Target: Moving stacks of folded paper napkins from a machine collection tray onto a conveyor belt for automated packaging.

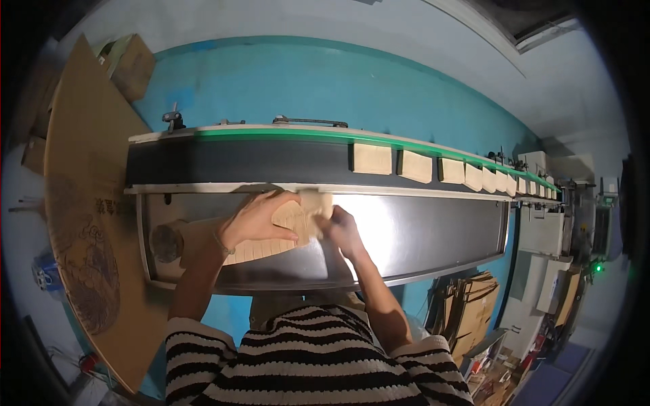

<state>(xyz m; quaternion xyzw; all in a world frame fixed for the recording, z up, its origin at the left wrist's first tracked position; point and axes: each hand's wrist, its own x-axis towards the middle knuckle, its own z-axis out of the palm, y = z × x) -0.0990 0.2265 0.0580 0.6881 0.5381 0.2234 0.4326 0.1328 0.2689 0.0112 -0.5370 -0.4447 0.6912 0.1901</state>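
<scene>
Cream stack of folded pieces (290, 216): one, lying lengthwise on the metal bench (447, 233), left of its middle; appears to be the portion not yet set out.
Left hand (252, 218): laid across the stack, fingers curved round it, thumb on the near side, gripping.
Right hand (343, 233): at the stack's right end, fingers bent and partly blurred; whether they pinch a single piece cannot be told.
Row of cream pieces (372, 160): on the dark belt (244, 162) beyond the bench, spaced apart at the left, looking closer together toward the right; judged the portion done. Far end too small to count.

Surroundings.
Cardboard sheet (88, 169): large, upright at the bench's left end, limiting room there.
Cardboard box (132, 68): behind the sheet.
Round brownish object (166, 242): at the stack's left end, kind unclear.
Black clamp (174, 120): on the belt's far edge.
Pale rail (420, 193): between bench and belt, a low barrier to be cleared by any piece passing across.
Flattened cartons (470, 308): bundled, below the bench's right end.
Green light (598, 268): far right, among equipment.
</scene>
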